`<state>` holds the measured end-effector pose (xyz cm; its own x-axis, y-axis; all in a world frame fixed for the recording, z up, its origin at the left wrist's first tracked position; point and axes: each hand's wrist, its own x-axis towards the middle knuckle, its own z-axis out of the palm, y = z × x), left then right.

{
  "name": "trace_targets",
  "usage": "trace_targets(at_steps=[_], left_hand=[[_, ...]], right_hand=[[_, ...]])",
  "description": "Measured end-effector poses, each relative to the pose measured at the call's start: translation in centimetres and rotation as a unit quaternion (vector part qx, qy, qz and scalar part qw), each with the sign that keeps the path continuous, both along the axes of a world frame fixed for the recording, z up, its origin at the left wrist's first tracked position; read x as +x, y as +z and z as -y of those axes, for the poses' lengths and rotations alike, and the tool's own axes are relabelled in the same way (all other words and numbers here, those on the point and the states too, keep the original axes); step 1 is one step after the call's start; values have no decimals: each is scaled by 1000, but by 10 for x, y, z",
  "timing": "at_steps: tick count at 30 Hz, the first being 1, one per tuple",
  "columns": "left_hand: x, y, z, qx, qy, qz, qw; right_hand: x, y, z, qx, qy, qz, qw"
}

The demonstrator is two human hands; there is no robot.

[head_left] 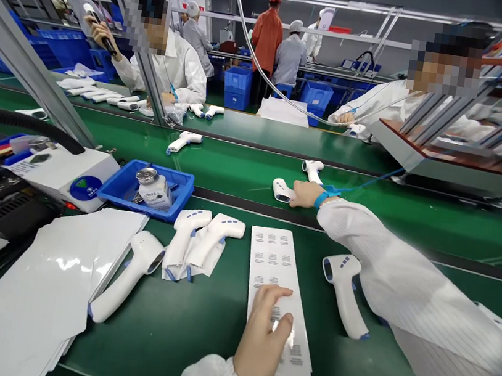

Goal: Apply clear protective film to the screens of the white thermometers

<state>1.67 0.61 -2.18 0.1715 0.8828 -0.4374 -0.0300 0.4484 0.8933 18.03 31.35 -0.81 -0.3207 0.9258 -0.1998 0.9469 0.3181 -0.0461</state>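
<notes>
Half-open and gripping nothing, the left hand (pixel 261 342) rests on a printed label sheet (pixel 274 260), while beyond the sheet the right hand (pixel 307 194) meets what looks like an infrared thermometer (pixel 282 190), its grip impossible to tell.

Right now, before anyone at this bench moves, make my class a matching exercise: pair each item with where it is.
Items:
1. Left hand
2. Right hand
3. Metal-capped bottle
4. Blue wrist strap

Places:
A. In the blue plastic tray
B. Around the right wrist
C. On the printed label sheet
D. Beside the white thermometer gun

Pairs: 1-C, 2-D, 3-A, 4-B
</notes>
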Motion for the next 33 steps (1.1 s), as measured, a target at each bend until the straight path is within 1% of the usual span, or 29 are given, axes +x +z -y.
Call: trace_targets(at_steps=[2,4,6,9,10,11,12,13,14,15,16,17,18,19,20,21,22,23,24,25,26,27,28,29,30,31,33], left_hand=[[-2,-1,0,-2,18,15,1000],[-5,-1,-2,10,44,29,999],[-7,1,-5,34,85,48,995],[-6,9,-10,77,167,109,977],[-5,13,-12,84,195,131,968],[-5,16,-13,86,221,148,960],[-6,19,-14,82,241,159,954],[-6,22,-13,74,254,161,951],[-8,24,-13,63,262,155,951],[-10,24,-11,52,255,145,955],[-12,24,-9,46,234,135,962],[-13,22,-7,42,202,129,970],[-15,20,-5,37,168,123,977],[-15,17,-3,29,137,118,983],[-15,14,-2,19,115,116,986],[-15,11,-1,8,105,116,988],[-14,9,0,-1,106,114,988],[-14,8,0,-6,109,112,988],[-13,7,0,-6,112,109,988],[-12,7,0,-2,111,106,988],[-12,7,-1,3,110,102,989],[-11,7,-1,6,109,97,989],[-11,8,-1,8,109,92,990],[-11,8,-1,8,111,89,990],[-10,7,-1,6,113,87,990],[-10,7,-1,5,113,85,990],[-9,7,-1,4,111,83,990]], right_hand=[[2,4,25,-14,-39,-29,999],[-1,10,59,-24,-66,-72,995],[-10,16,103,-32,-80,-120,989],[-27,26,184,-57,-72,-212,973],[-33,29,211,-89,-58,-314,944],[-37,31,236,-137,-41,-394,908],[-41,33,258,-192,-25,-441,876],[-44,33,276,-260,-26,-476,840],[-46,32,291,-342,-44,-497,796],[-46,30,302,-423,-77,-514,743],[-46,27,311,-495,-119,-528,680],[-45,24,318,-549,-161,-541,616],[-42,21,324,-581,-199,-555,561],[-39,19,328,-596,-228,-566,521],[-35,18,330,-600,-248,-572,502],[-31,17,331,-599,-257,-568,502],[-26,17,330,-594,-253,-555,524],[-22,18,327,-575,-235,-538,570],[-18,17,322,-532,-209,-520,635],[-15,15,314,-460,-178,-502,710],[-14,12,306,-362,-149,-484,783],[-14,6,296,-251,-125,-465,840],[-14,-1,285,-146,-109,-447,876],[-16,-9,276,-66,-100,-430,895],[-19,-17,267,-11,-94,-416,904],[-22,-25,261,21,-90,-406,909],[-28,-37,253,46,-89,-400,911]])
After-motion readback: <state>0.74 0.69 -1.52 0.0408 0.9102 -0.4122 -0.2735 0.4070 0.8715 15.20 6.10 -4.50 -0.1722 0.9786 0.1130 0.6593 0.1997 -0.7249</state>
